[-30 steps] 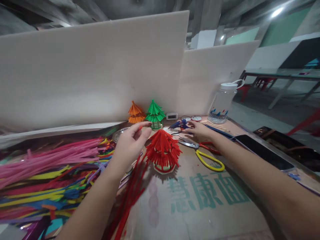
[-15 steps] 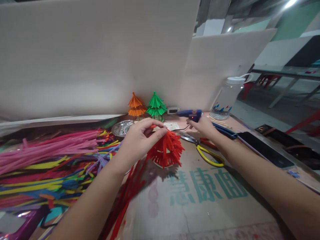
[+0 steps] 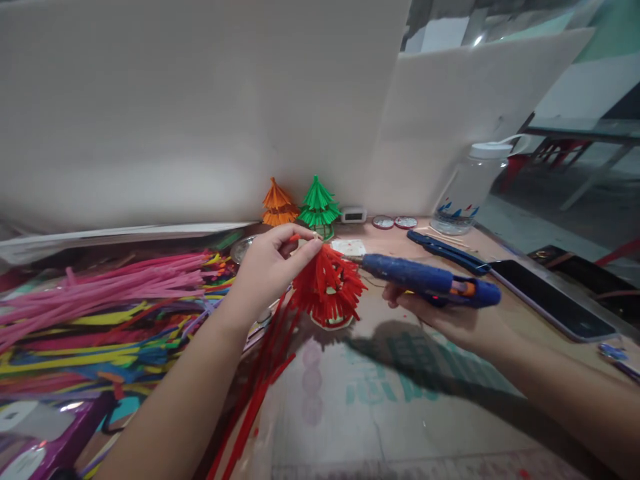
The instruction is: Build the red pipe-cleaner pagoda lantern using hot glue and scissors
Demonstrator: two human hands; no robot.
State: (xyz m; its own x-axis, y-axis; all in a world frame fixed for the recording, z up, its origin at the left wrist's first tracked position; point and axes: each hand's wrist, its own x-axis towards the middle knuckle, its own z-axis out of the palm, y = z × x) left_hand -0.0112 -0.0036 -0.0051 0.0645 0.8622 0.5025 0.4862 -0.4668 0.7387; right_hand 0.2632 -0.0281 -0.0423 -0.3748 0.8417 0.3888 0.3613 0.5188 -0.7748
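Observation:
My left hand point(image 3: 273, 263) pinches the tip of a red pipe-cleaner tree point(image 3: 330, 283), which stands upright on the board. A short red piece shows by those fingers; how it is held I cannot make out. My right hand point(image 3: 445, 317) is closed around the handle of a blue hot glue gun point(image 3: 425, 277). The gun points left, its nozzle close to the tree's upper right side; whether it touches is unclear. Long red pipe cleaners point(image 3: 250, 400) lie below my left wrist. Behind stand an orange tree point(image 3: 279, 203) and a green tree point(image 3: 319, 203).
Colourful pipe cleaners point(image 3: 115, 307) are heaped at left, beside a purple device point(image 3: 60, 433). At right lie a blue utility knife point(image 3: 447, 252) and a phone point(image 3: 553, 300). A clear bottle point(image 3: 460, 193) and a small digital display point(image 3: 353, 215) stand near the white back panel point(image 3: 200, 113).
My right hand has lifted the glue gun from the back of the table and brought it forward to the red tree, turned leftward. My left hand still pinches the tree's tip.

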